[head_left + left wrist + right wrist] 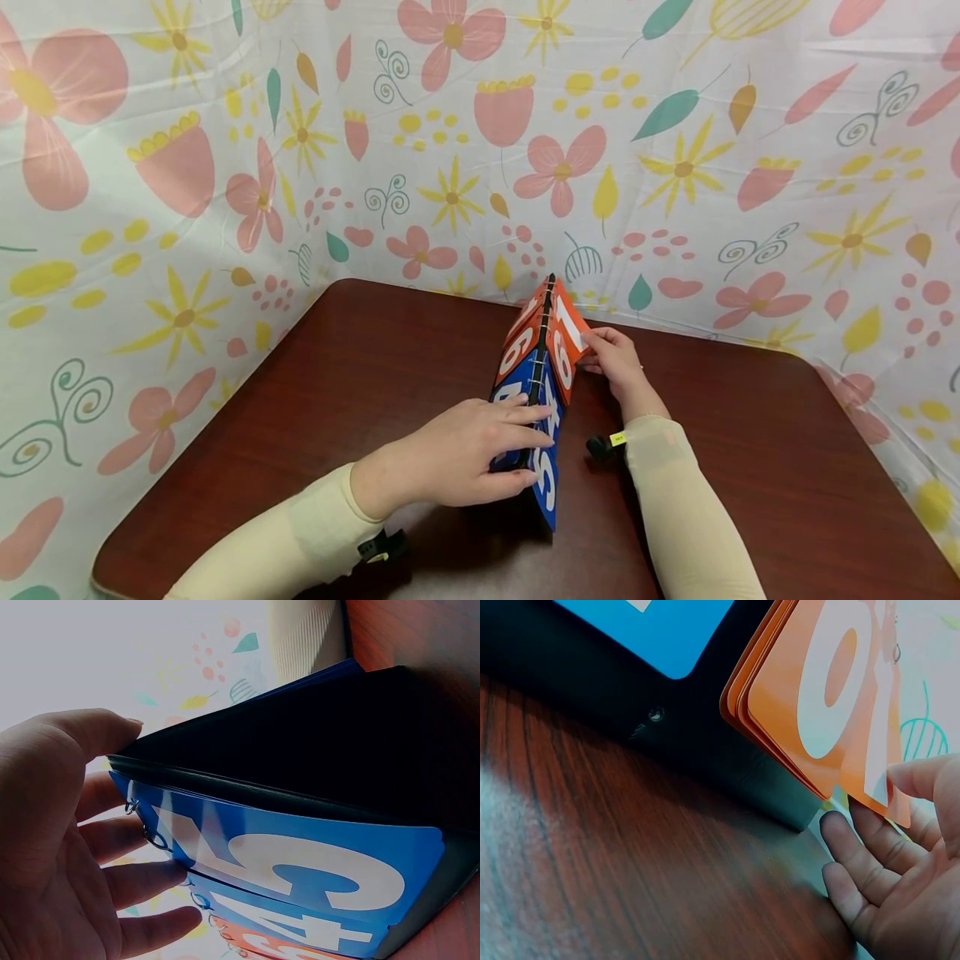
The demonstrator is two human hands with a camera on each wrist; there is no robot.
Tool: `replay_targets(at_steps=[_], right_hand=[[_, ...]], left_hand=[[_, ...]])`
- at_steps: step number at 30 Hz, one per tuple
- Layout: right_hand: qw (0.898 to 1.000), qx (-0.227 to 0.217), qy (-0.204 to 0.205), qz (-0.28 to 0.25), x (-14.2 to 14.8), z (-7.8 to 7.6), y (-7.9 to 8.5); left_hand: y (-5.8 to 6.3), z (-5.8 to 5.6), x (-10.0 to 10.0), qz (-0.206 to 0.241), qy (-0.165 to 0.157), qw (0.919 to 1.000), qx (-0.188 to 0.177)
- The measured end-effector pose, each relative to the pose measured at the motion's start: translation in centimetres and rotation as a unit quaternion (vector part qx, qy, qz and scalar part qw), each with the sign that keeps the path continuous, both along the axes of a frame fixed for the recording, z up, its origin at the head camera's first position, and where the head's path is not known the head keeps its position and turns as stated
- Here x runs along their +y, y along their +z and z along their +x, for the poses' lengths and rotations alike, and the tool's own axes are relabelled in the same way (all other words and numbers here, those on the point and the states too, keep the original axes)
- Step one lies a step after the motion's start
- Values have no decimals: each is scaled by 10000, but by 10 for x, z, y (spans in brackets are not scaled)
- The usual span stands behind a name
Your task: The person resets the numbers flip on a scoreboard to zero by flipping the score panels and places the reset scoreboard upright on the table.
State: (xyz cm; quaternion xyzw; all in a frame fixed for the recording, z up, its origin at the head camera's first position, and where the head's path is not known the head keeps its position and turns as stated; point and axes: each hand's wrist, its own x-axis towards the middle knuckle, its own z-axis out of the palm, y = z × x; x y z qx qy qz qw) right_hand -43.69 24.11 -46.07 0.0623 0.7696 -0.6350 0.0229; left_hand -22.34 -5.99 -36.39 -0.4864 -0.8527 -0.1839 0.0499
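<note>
A flip scoreboard (537, 367) stands like a tent, with a black board and ring-bound number cards along its top ridge. Blue cards (300, 862) hang at the near end and orange cards (825, 697) at the far end. My left hand (457, 450) rests across the ridge at the blue end, fingers fairly straight and spread over the rings. Its thumb (112, 731) lies at the near tip of the ridge. My right hand (618, 362) pinches the lower edge of the farthest orange card (877, 772), thumb in front and fingers behind, lifting it away from the board.
The scoreboard stands on a dark reddish-brown table (360, 375). A white cloth (300, 208) printed with flowers and leaves hangs behind the table and along its left side. Each wrist wears a black strap camera, such as the right one (602, 448).
</note>
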Motion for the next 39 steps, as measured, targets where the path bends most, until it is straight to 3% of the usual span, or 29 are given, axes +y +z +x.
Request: replay_targets(at_steps=[16, 23, 32, 39], right_hand=[[10000, 5, 38, -65, 2, 0, 3], [9993, -20, 78, -367, 4, 0, 2], [9944, -327, 211, -983, 17, 1, 5], [9928, -649, 318, -955, 20, 4, 9]], left_hand=[[1, 0, 1, -8, 31, 9999, -112], [2, 1, 1, 6, 43, 9999, -139], [1, 1, 1, -22, 42, 10000, -42], [1, 1, 1, -26, 69, 9999, -121]])
